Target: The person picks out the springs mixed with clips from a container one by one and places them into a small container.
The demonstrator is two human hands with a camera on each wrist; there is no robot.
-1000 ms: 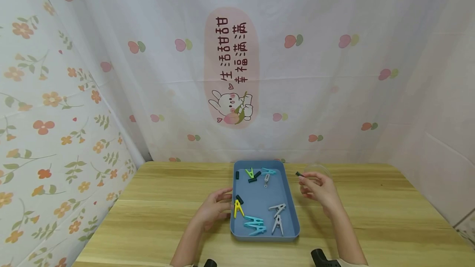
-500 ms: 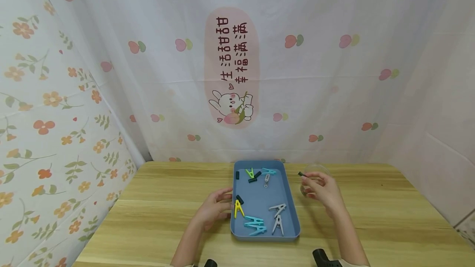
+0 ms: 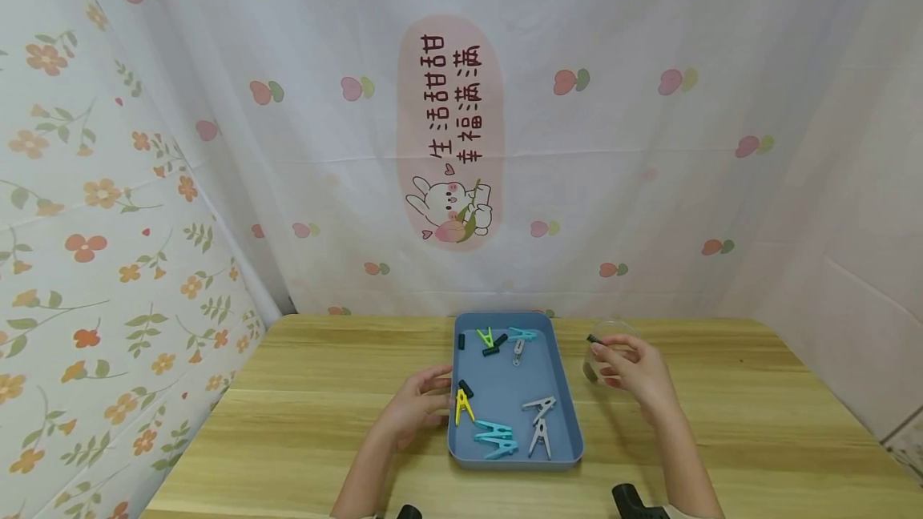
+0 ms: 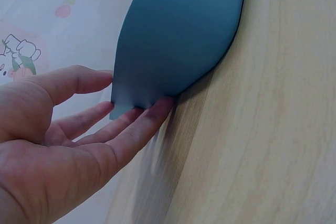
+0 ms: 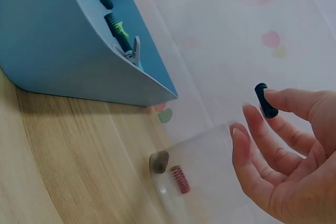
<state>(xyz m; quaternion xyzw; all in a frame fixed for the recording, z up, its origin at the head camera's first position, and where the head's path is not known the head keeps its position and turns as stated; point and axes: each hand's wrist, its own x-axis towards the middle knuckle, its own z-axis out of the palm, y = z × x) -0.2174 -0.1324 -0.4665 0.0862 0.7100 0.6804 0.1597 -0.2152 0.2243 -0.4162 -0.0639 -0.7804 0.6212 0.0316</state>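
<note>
Wood-grain tabletop [image 3: 324, 359] carries a blue tray [image 3: 513, 463]. Left of the tray, the left hand [image 3: 414, 407] touches its wall with relaxed fingers; right of the tray, near a clear cup [image 5: 207, 156], the right hand [image 3: 638, 375] pinches a dark spring [image 5: 265, 100]. The spring seems light, stiff yet springy, apt to roll; best pinched mid-length across its coils.

The tray [image 3: 493, 381] looks plastic (smooth, fairly matt).
</note>
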